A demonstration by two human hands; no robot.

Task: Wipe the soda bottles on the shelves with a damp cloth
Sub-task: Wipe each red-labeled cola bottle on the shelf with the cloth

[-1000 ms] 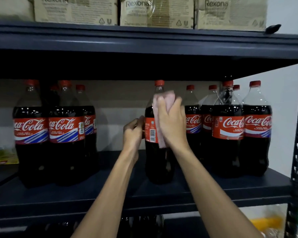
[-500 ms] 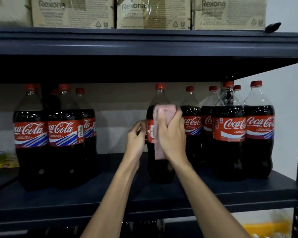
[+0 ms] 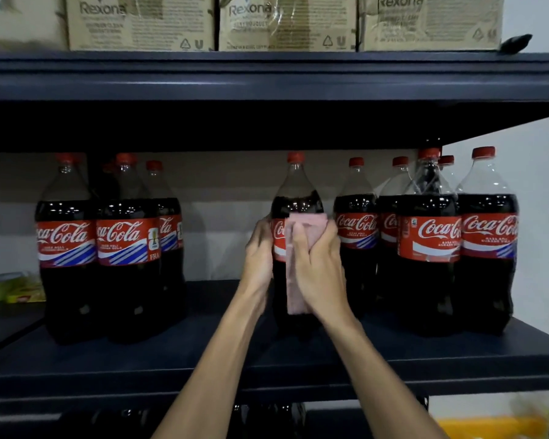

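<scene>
Your left hand (image 3: pixel 259 258) grips the bottle (image 3: pixel 296 198) by its left side, fingers curled round it. Your right hand (image 3: pixel 320 274) clasps the pink cloth (image 3: pixel 293 299) against its label. The bottle stands upright mid-shelf (image 3: pixel 171 362), between the left bottles (image 3: pixel 67 248) and the right bottles (image 3: pixel 488 248).

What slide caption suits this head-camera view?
On a dark metal shelf, left hand grips a red-capped plastic cola bottle while right hand holds a folded pink cloth against it.
</scene>
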